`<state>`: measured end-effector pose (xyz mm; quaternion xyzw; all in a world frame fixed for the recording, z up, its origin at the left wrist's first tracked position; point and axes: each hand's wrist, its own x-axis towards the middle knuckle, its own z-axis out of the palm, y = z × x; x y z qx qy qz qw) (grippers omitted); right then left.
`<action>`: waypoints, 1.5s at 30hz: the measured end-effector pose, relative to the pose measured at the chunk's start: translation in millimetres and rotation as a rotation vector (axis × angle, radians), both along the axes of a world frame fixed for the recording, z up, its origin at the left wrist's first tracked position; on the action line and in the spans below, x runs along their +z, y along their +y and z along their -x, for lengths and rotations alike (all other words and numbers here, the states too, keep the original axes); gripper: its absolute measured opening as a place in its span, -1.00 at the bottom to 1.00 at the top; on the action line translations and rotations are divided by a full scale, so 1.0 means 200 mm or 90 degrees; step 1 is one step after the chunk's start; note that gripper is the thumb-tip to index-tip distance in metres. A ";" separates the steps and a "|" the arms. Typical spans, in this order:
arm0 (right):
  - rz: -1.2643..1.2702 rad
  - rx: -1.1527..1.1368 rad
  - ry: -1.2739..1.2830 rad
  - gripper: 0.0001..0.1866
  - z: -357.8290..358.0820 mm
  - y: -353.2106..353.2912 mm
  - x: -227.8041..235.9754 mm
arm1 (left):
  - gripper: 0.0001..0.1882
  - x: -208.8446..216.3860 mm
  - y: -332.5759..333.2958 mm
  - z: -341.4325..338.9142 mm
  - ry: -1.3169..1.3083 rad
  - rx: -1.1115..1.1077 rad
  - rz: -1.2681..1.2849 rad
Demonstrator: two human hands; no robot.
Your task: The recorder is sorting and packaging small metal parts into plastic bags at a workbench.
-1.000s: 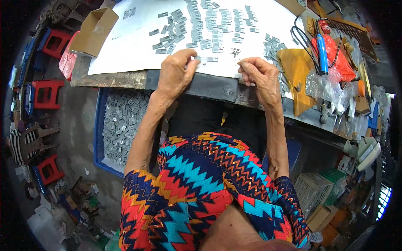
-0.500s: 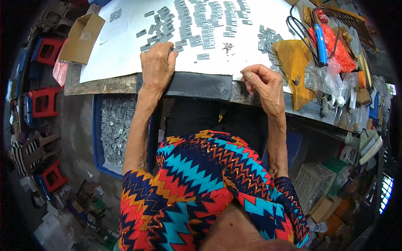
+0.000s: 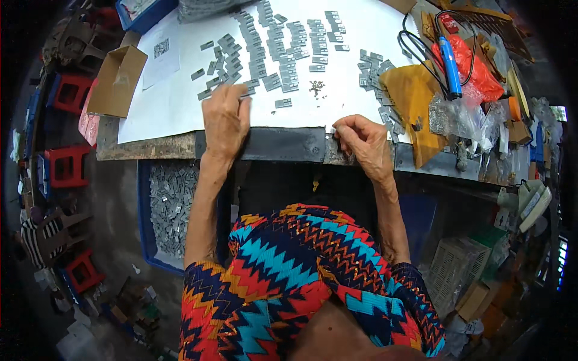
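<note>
My left hand (image 3: 225,123) reaches over the near edge of the white-covered table, palm down. Its fingers bend away over the nearest small grey rectangular pieces (image 3: 230,78), so their tips and anything under them are hidden. Just above the table edge, to the right, is my right hand (image 3: 366,147), with thumb and forefinger pinched together. Whatever they hold is too small to make out. Between the hands a single grey piece (image 3: 283,103) lies flat, with a scatter of tiny dark bits (image 3: 316,89) beyond it. Several rows of grey pieces (image 3: 289,75) stretch toward the back.
A cardboard box (image 3: 117,81) stands at the table's left. On the right are more grey pieces (image 3: 368,75), amber sheeting (image 3: 409,102), a blue corded tool (image 3: 450,66) and clear plastic bags (image 3: 469,120). Below the table, left, sits a blue bin (image 3: 144,210) of grey parts.
The whole view has tilted, so the table sits lower in it and a blue container shows at the back left. My right hand has shifted slightly left along the edge, still pinched.
</note>
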<state>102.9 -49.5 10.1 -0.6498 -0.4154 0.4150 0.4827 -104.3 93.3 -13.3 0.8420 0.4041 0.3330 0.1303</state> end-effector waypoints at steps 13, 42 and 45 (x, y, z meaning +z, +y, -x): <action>0.010 -0.007 0.039 -0.86 -0.01 0.00 -0.03 | -0.91 0.01 -0.05 -0.21 0.024 -0.183 0.033; -0.116 -0.220 -0.063 -0.88 -0.46 -0.33 0.13 | -0.89 0.03 -0.21 -0.42 -0.087 -0.252 0.138; -0.126 -0.300 -0.097 -0.88 -0.59 -0.40 0.10 | -0.87 0.05 -0.22 -0.41 -0.095 -0.255 0.153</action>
